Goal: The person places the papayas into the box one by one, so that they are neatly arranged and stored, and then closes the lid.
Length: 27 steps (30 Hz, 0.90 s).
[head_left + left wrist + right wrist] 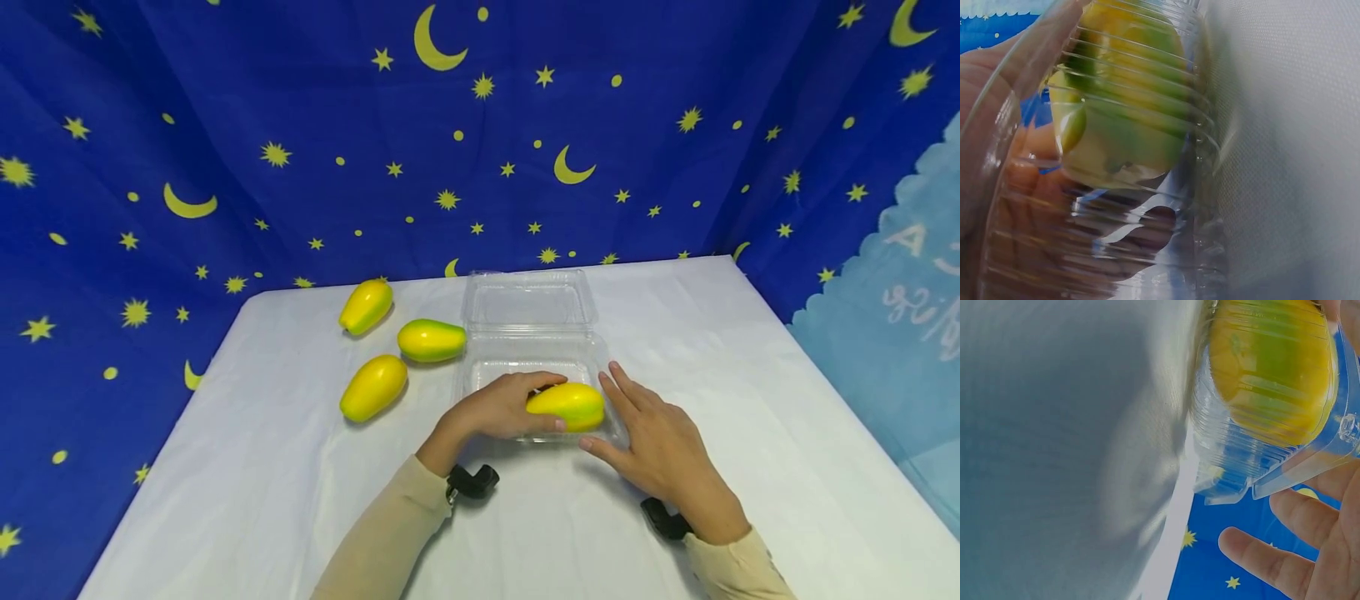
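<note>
A yellow-green papaya point(576, 407) lies at the near right of a clear plastic clamshell box point(487, 368), whose lid point(529, 300) is folded back flat. My left hand point(504, 407) grips the papaya's left end, thumb on the near side and fingers on the far side. Through the ribbed box wall, the left wrist view shows the papaya point(1135, 81) beside that hand. My right hand point(663, 446) is at the box's right rim, fingers spread and fairly straight. In the right wrist view the papaya point(1272, 369) sits behind the clear wall, fingers point(1266, 559) just beyond it.
Three more papayas lie left of the box: one at the back point(366, 307), one close to the box's edge point(431, 341) and one nearer me point(373, 388). A white cloth covers the table point(247, 500). Behind hangs a blue curtain point(337, 100) with stars and moons.
</note>
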Motion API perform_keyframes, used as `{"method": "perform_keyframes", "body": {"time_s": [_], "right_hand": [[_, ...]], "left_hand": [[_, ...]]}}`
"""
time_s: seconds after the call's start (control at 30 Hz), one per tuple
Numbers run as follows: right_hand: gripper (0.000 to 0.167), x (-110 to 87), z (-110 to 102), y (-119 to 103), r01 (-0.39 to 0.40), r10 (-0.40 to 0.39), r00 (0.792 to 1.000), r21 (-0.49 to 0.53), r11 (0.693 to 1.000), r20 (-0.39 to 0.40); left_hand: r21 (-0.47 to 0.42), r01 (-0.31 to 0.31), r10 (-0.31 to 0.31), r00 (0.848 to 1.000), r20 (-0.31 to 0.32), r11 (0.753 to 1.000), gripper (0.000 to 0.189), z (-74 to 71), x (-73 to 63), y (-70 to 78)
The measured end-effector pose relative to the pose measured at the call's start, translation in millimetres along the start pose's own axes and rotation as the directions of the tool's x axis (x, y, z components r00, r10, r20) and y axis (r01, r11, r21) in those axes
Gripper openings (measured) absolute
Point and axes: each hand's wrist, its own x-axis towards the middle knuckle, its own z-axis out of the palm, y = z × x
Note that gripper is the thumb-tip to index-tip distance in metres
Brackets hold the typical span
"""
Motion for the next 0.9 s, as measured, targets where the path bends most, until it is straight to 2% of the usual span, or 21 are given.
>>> {"method": "perform_keyframes", "body": {"time_s": [0.2, 0.63, 0.77, 0.9], "right_hand": [[0.097, -0.7, 1, 0, -0.002, 0.002, 1.000, 0.004, 1.000, -0.011], [0.096, -0.6, 2, -1, 0.009, -0.009, 1.000, 0.001, 1.000, -0.016], [0.095, -0.3, 1, -2, 0.009, -0.009, 1.000, 0.002, 1.000, -0.009], [0.095, 0.3, 2, -2, 0.010, -0.010, 1.000, 0.001, 1.000, -0.008]], "left_hand": [[0.002, -0.026, 0.026, 1.000, 0.010, 1.000, 0.071, 0.5, 0.0, 0.4], [-0.009, -0.019, 0.019, 1.000, 0.009, 1.000, 0.073, -6.0, -5.3, 0.6], [-0.047, -0.014, 0.013, 1.000, -0.021, 0.999, 0.070, -13.1, -9.9, 1.4], [-0.077, -0.017, 0.010, 0.996, -0.088, 0.997, 0.066, -21.3, -14.2, 2.4]]}}
